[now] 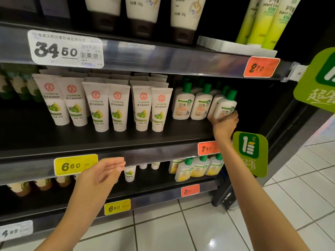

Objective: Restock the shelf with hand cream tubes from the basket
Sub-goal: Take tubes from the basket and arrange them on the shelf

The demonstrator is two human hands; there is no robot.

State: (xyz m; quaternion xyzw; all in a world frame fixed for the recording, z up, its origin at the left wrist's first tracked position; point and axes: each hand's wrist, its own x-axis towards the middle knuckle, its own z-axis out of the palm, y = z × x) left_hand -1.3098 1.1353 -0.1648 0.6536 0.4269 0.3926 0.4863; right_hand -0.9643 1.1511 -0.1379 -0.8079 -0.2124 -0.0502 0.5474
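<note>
Several white hand cream tubes (101,107) with red seals and green fruit prints stand cap-down in rows on the dark middle shelf (108,142). To their right stand white bottles with green caps (183,104). My right hand (224,124) grips the bottom of the rightmost green-capped bottle (225,105), which leans to the right on the shelf. My left hand (103,171) hovers in front of the shelf edge below the tubes, fingers relaxed and holding nothing. No basket is in view.
Larger tubes (141,9) stand on the top shelf and yellow-labelled bottles (197,167) on the lower one. Green promotional signs (250,151) stick out from the shelf edges beside my right arm. White tiled floor (290,196) lies below and to the right.
</note>
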